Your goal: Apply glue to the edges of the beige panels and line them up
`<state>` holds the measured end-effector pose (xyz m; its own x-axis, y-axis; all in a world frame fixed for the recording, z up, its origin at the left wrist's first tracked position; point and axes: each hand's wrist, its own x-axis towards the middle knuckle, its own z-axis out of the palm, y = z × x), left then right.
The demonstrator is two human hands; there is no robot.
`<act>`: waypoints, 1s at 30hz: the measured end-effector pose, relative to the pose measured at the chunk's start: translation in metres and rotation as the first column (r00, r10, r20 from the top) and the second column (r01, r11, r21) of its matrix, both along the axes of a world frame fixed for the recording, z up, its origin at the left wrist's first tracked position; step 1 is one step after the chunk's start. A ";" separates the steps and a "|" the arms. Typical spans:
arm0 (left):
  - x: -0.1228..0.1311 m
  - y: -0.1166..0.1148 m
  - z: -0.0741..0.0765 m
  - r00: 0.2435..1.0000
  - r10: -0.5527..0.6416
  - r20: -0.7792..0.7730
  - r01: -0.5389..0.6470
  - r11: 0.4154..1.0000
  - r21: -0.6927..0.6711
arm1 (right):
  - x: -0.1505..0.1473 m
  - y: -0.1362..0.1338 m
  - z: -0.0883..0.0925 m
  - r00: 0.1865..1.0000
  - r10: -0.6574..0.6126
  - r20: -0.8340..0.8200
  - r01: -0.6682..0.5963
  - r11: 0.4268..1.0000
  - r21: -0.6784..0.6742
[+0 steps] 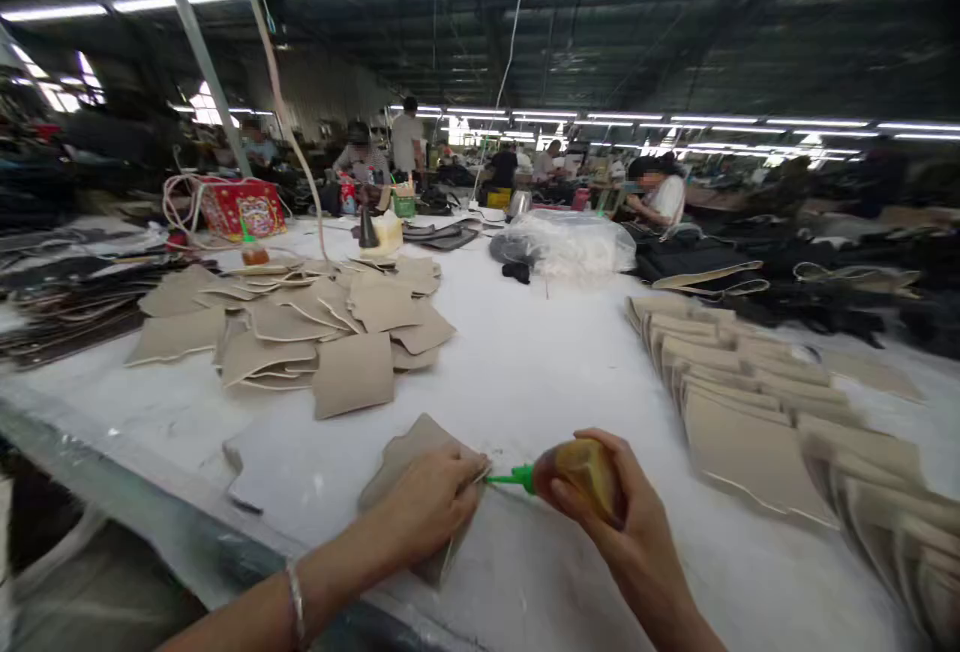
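Observation:
My left hand (439, 492) grips a beige padded fabric piece (412, 442) near its right edge, fingers closed around that edge, the piece lying on the white table. Amber liquid shows in the squeeze bottle (581, 472) that my right hand (626, 512) holds on its side. Its green nozzle (517, 475) points left, with the tip at the piece's edge beside my left fingertips. Whether liquid is coming out is too small to tell. A loose pile of similar beige pieces (352, 372) lies beyond my left hand.
Overlapping rows of beige pieces (750, 442) cover the table's right side. A clear plastic bag (577, 242), a red box (244, 207) and a second green-tipped bottle (253, 252) stand farther back. Dark pieces (82, 302) are stacked left. Several people sit or stand in the background.

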<state>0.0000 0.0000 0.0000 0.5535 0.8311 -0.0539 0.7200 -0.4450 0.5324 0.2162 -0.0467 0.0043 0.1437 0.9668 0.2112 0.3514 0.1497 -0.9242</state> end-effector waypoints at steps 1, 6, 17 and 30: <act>-0.001 0.000 -0.001 1.000 0.003 0.001 -0.003 1.000 0.001 | 0.000 0.000 -0.001 0.999 -0.037 0.020 0.037 0.999 0.014; -0.003 0.000 -0.003 1.000 0.001 -0.013 -0.001 1.000 0.012 | 0.000 -0.005 -0.006 0.997 -0.069 0.038 0.067 0.997 0.035; -0.003 -0.002 -0.003 0.998 0.017 -0.062 -0.015 0.999 0.034 | 0.001 -0.011 -0.012 0.999 0.031 -0.015 -0.032 0.999 -0.026; -0.004 -0.001 -0.009 0.995 0.025 -0.101 -0.019 0.998 0.057 | -0.002 -0.026 -0.016 0.986 0.147 -0.074 -0.155 0.981 -0.116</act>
<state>-0.0044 -0.0007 -0.0089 0.5292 0.8462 -0.0623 0.7789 -0.4554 0.4312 0.2141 -0.0725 -0.0117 0.0039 0.9963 0.0860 0.2719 0.0817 -0.9589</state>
